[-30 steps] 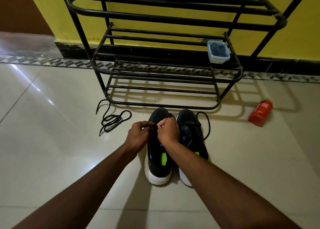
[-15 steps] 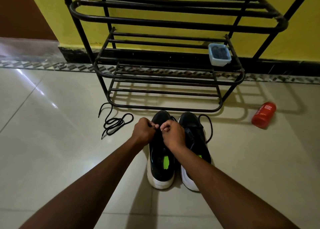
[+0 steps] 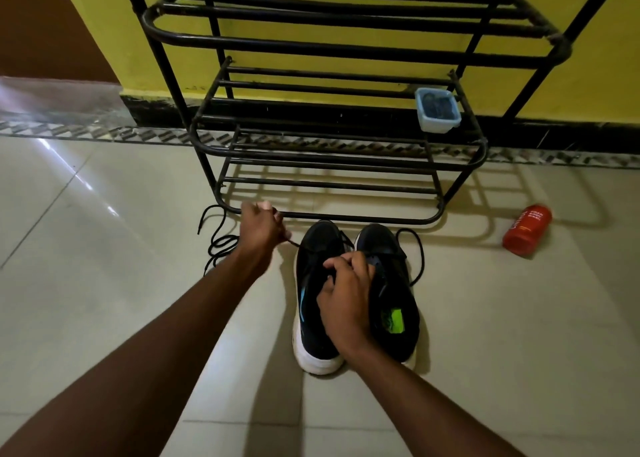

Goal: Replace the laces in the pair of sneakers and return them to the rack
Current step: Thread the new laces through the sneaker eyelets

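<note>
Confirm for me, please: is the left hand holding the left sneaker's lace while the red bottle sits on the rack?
Not quite: the head view shows the red bottle lying on the floor beside the rack; the left hand does hold the lace of the left sneaker.

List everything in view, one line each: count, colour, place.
sneakers: 2, black with white soles, side by side on floor before rack
threaded lace: 1, black, from left sneaker to left hand
loose lace: 1, black, coiled on floor left of sneakers
looped lace: 1, black, beside right sneaker
rack: 1, black metal, against yellow wall
container: 1, pale blue, rack's middle shelf, right end
bottle: 1, red, lying on floor at right
left hand: 1, pinching threaded lace
right hand: 1, fingers curled on left sneaker
</note>
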Motion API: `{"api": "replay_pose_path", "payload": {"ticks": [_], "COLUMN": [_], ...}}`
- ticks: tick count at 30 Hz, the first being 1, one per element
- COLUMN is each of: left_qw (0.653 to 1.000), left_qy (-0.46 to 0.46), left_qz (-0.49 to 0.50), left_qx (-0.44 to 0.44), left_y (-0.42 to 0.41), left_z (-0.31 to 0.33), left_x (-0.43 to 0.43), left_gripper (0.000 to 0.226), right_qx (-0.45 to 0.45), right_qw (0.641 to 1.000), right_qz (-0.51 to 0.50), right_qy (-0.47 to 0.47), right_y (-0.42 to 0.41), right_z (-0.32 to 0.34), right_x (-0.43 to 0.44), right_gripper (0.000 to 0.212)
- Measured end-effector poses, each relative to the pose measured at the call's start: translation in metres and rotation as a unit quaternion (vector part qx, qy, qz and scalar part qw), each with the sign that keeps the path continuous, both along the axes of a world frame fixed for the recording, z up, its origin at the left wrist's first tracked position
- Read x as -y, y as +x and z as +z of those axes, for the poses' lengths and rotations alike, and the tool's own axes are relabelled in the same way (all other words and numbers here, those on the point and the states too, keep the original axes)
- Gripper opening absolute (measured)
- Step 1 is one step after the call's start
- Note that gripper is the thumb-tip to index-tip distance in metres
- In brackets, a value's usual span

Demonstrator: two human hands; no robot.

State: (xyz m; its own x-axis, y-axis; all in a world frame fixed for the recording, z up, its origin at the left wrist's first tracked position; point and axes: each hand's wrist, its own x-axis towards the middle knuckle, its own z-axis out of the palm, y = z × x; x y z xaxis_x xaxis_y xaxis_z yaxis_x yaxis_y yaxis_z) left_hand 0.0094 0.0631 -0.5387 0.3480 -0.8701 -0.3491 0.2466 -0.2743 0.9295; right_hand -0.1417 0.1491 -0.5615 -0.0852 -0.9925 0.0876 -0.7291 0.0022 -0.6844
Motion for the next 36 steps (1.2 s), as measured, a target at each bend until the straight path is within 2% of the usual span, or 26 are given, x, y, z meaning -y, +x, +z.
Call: {"api": "replay_pose_path", "payload": {"ticks": [1, 2, 3, 4, 5, 6, 7, 8, 9, 10, 11, 12, 13, 14, 15, 16, 17, 18, 19, 21, 24, 27, 29, 31, 33, 36], "left_qw": [0.993, 0.95, 0.856, 0.728, 0.614, 0.552, 0.552, 0.61, 0.714, 0.83, 0.917, 0.962, 0.976, 0.978, 0.966, 0.922, 0.839, 0.756, 0.692, 0.639, 0.582, 0.584, 0.609, 0.651, 0.697, 0.798], "left_qy": [-0.052, -0.109, -0.138, -0.14, -0.133, -0.132, -0.148, -0.175, -0.187, -0.186, -0.182, -0.182, -0.177, -0.181, -0.199, -0.225, -0.226, -0.205, -0.172, -0.122, -0.092, -0.09, -0.114, -0.115, -0.115, -0.132], "left_qz": [-0.041, -0.123, -0.225, -0.311, -0.365, -0.384, -0.376, -0.343, -0.285, -0.221, -0.17, -0.132, -0.112, -0.1, -0.1, -0.121, -0.162, -0.197, -0.239, -0.322, -0.344, -0.313, -0.305, -0.325, -0.327, -0.321], "left_qx": [0.102, 0.265, 0.445, 0.594, 0.687, 0.728, 0.73, 0.693, 0.612, 0.477, 0.312, 0.154, 0.057, 0.038, 0.132, 0.291, 0.467, 0.589, 0.659, 0.688, 0.731, 0.744, 0.723, 0.676, 0.628, 0.494], "left_y": [0.008, 0.017, 0.026, 0.035, 0.045, 0.053, 0.057, 0.058, 0.056, 0.052, 0.049, 0.045, 0.041, 0.04, 0.043, 0.049, 0.056, 0.061, 0.066, 0.07, 0.069, 0.063, 0.057, 0.049, 0.04, 0.026], "left_z": [0.002, 0.003, 0.003, 0.003, 0.0, -0.001, 0.003, 0.008, 0.018, 0.029, 0.042, 0.054, 0.063, 0.072, 0.077, 0.08, 0.081, 0.082, 0.085, 0.088, 0.084, 0.079, 0.082, 0.093, 0.103, 0.116], "left_x": [0.0, -0.001, -0.002, -0.005, -0.005, -0.002, -0.002, -0.001, -0.002, -0.001, -0.001, -0.001, -0.001, -0.005, -0.006, -0.006, -0.004, -0.001, -0.001, -0.002, -0.005, -0.01, -0.013, -0.016, -0.021, -0.03], "left_gripper": [0.007, 0.007, 0.004, 0.008, 0.015, 0.015, 0.012, 0.015, 0.022, 0.028, 0.031, 0.032, 0.032, 0.032, 0.03, 0.026, 0.021, 0.017, 0.024, 0.044, 0.067, 0.07, 0.057, 0.034, 0.013, 0.011], "right_qx": [0.001, 0.001, -0.001, -0.004, -0.005, -0.005, -0.005, -0.003, 0.0, 0.003, 0.007, 0.011, 0.013, 0.013, 0.01, 0.005, -0.002, -0.01, -0.018, -0.026, -0.006, 0.039, -0.002, -0.121, -0.24, -0.322], "right_qw": [1.0, 1.0, 1.0, 1.0, 1.0, 1.0, 1.0, 1.0, 1.0, 1.0, 1.0, 1.0, 1.0, 1.0, 1.0, 1.0, 1.0, 1.0, 1.0, 1.0, 1.0, 0.999, 0.999, 0.992, 0.961, 0.92], "right_qz": [0.0, 0.001, 0.004, 0.006, 0.007, 0.007, 0.009, 0.012, 0.016, 0.018, 0.017, 0.013, 0.01, 0.008, 0.007, 0.007, 0.007, 0.007, 0.008, 0.013, 0.017, 0.001, 0.0, 0.037, 0.103, 0.175], "right_qy": [-0.007, -0.014, -0.018, -0.019, -0.017, -0.012, -0.008, -0.004, 0.0, 0.004, 0.008, 0.01, 0.009, 0.006, 0.003, -0.002, -0.007, -0.008, -0.008, -0.007, -0.01, -0.027, -0.048, 0.0, 0.095, 0.135], "right_y": [0.0, 0.001, 0.001, 0.002, 0.003, 0.003, 0.002, 0.002, 0.003, 0.003, 0.004, 0.004, 0.004, 0.006, 0.005, 0.006, 0.006, 0.006, 0.006, 0.006, 0.006, 0.001, -0.01, -0.024, -0.032, -0.034], "right_z": [0.0, 0.0, 0.0, 0.001, 0.001, 0.001, 0.002, 0.002, 0.003, 0.003, 0.003, 0.003, 0.003, 0.003, 0.002, 0.001, 0.001, 0.0, -0.001, -0.003, -0.006, 0.003, 0.013, 0.023, 0.027, 0.028], "right_x": [-0.001, -0.002, -0.003, -0.004, -0.004, -0.004, -0.003, -0.003, -0.002, -0.002, -0.003, -0.003, -0.003, -0.003, -0.003, -0.003, -0.002, -0.002, -0.002, 0.0, 0.002, 0.009, 0.02, 0.039, 0.058, 0.072], "right_gripper": [0.032, 0.032, 0.032, 0.031, 0.031, 0.031, 0.032, 0.033, 0.035, 0.036, 0.037, 0.037, 0.038, 0.039, 0.04, 0.04, 0.041, 0.041, 0.042, 0.042, 0.03, 0.025, 0.035, 0.061, 0.08, 0.077]}}
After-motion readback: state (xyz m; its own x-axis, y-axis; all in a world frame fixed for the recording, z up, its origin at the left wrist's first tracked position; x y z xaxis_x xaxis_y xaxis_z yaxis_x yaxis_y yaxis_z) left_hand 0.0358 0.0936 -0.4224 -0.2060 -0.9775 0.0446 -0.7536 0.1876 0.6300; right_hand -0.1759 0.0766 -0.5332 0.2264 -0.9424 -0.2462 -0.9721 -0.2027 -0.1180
